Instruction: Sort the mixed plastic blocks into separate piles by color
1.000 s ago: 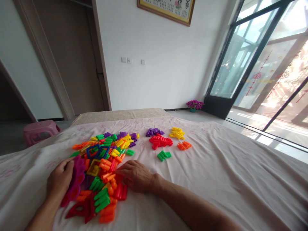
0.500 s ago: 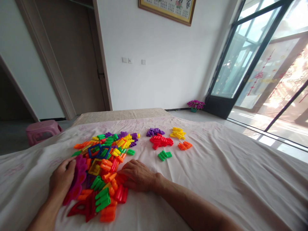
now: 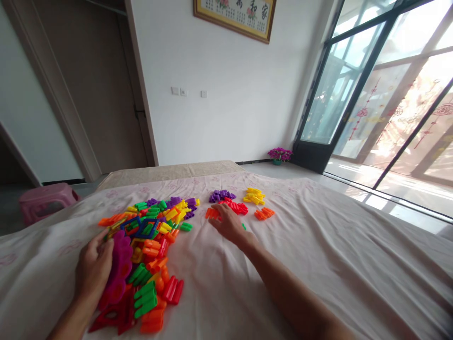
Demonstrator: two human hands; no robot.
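Note:
My left hand (image 3: 95,262) is closed on the left edge of a magenta plastic piece with a scalloped rim (image 3: 120,269), tilted up against the mixed pile of building blocks (image 3: 152,248). My right hand (image 3: 228,221) reaches forward over the sheet, its fingers bent around an orange-red block (image 3: 213,214). That block is beside the group of red blocks (image 3: 236,206), which the hand partly covers. Mostly hidden behind the right wrist are green blocks (image 3: 244,226). Dark red flat pieces (image 3: 115,314) lie at the pile's near end.
Beyond my right hand lie purple blocks (image 3: 222,195), yellow blocks (image 3: 254,195) and orange blocks (image 3: 264,213) in separate groups. A wrinkled pale sheet (image 3: 318,255) covers the surface. On the floor at left stands a pink stool (image 3: 49,200).
My right hand has moved from the pile's right side forward and right to the red group, carrying an orange-red block. My left hand stays at the magenta piece. The view has shifted slightly right.

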